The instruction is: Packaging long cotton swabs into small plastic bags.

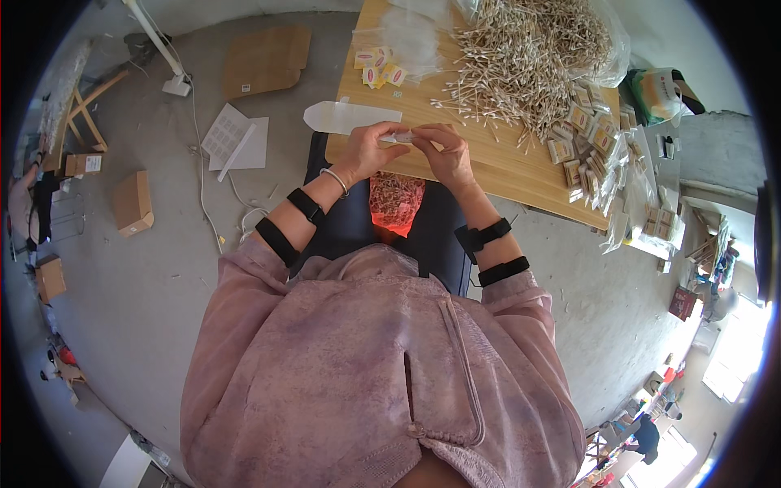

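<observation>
Just above the table's near edge, my left hand (373, 151) and my right hand (447, 154) meet, fingertips pinched together. Between them is a small whitish, partly see-through piece (399, 138), perhaps plastic; the fingers cover much of it. Beside my left hand a long white card or sheet (342, 117) overhangs the table's left edge. Beyond my right hand spreads a large heap of cotton swabs (521, 65). Below the hands, at my lap, a bright red bag (396, 203) holds more thin sticks that look like swabs.
Yellow-and-white labels (378, 67) and clear plastic bags (411, 37) lie on the wooden table (496, 167). Filled packs (602, 142) pile up along its right edge. On the floor at left are cardboard (267, 61), white sheets (236, 138), a carton (133, 203) and a cable (199, 175).
</observation>
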A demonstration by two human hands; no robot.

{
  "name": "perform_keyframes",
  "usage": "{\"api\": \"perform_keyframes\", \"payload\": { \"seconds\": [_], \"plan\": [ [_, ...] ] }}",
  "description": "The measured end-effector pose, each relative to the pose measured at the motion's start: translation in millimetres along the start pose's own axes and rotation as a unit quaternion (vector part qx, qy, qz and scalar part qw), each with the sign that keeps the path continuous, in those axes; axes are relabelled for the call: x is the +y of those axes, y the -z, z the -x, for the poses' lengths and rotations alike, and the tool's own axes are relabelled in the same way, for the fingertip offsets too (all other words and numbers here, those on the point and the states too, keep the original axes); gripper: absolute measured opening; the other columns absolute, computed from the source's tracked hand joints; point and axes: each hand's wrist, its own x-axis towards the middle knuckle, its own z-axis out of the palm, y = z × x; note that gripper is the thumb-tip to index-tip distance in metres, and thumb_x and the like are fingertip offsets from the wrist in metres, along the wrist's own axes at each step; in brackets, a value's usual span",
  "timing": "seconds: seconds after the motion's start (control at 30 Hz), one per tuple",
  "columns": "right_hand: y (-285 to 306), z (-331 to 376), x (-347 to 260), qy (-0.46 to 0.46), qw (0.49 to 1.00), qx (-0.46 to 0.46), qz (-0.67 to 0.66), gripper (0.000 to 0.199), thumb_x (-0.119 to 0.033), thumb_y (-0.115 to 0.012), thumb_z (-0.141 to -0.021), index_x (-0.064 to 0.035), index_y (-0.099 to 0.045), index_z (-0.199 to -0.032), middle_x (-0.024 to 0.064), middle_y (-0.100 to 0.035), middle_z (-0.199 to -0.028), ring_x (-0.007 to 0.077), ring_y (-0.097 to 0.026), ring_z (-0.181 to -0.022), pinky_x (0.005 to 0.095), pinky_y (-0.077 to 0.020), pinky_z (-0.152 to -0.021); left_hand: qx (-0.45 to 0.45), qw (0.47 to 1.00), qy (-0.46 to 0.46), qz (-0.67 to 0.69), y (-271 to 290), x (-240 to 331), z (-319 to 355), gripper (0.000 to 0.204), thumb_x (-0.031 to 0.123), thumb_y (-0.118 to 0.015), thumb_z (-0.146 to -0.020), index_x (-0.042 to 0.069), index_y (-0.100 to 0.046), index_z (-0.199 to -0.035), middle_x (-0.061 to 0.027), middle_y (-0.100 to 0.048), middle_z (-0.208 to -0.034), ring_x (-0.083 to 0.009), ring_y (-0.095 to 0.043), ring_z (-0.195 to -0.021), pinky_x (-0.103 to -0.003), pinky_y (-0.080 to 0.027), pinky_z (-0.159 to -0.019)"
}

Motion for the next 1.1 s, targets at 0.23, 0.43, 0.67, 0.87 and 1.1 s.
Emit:
{"api": "perform_keyframes", "payload": {
  "seconds": [0.23,0.43,0.67,0.87,1.1],
  "plan": [
    [1.3,-2.7,-0.6,0.001,1.0,0.001,0.001,0.014,-0.009,-0.071,-0.071,-0.0085,-0.07,-0.085,0.0049,-0.067,-0.087,0.0242,-0.059,-0.083,0.0339,-0.0472,-0.076,0.019,0.999,0.001,-0.038,-0.8,2.2,-2.6,0.025,0.008,-0.07,-0.077,0.004,-0.065,-0.101,-0.009,-0.068,-0.095,-0.0154,-0.064,-0.088,-0.027,-0.05,-0.079],
    [-0.2,-3.8,-3.4,0.01,1.0,0.003,0.019,0.012,-0.01,-0.071,-0.071,-0.0088,-0.069,-0.083,0.0038,-0.067,-0.086,0.0238,-0.059,-0.083,0.0336,-0.047,-0.076,0.029,1.0,0.0,0.008,-3.3,-1.1,-4.0,0.024,0.009,-0.071,-0.076,0.004,-0.065,-0.099,-0.009,-0.068,-0.094,-0.0145,-0.064,-0.087,-0.027,-0.051,-0.08],
    [-0.5,-2.0,-5.3,-0.003,1.0,0.006,0.026,0.013,-0.011,-0.071,-0.071,-0.0083,-0.069,-0.083,0.0042,-0.067,-0.087,0.0247,-0.058,-0.085,0.0335,-0.0469,-0.077,0.027,0.997,-0.042,-0.063,-1.0,-0.3,-5.8,0.024,0.01,-0.073,-0.074,0.003,-0.065,-0.095,-0.0088,-0.068,-0.093,-0.0168,-0.066,-0.086,-0.027,-0.051,-0.08],
    [3.4,1.5,2.7,-0.017,1.0,0.007,-0.003,0.012,-0.011,-0.071,-0.073,-0.0078,-0.069,-0.084,0.0048,-0.068,-0.088,0.0228,-0.059,-0.088,0.0324,-0.0471,-0.078,0.028,0.996,-0.043,-0.072,-3.3,-0.5,-5.9,0.02,0.008,-0.072,-0.075,0.002,-0.065,-0.092,-0.0092,-0.068,-0.094,-0.0165,-0.066,-0.084,-0.027,-0.052,-0.077],
    [2.2,-1.6,5.1,-0.031,0.999,0.0,-0.03,0.011,-0.011,-0.071,-0.073,-0.008,-0.07,-0.084,0.0048,-0.068,-0.087,0.0211,-0.059,-0.09,0.0321,-0.0471,-0.079,-0.005,0.996,0.035,0.076,-9.0,-5.9,-7.6,0.019,0.007,-0.067,-0.08,0.0,-0.063,-0.097,-0.0069,-0.066,-0.097,-0.0109,-0.061,-0.089,-0.025,-0.05,-0.083]
  ]
}}
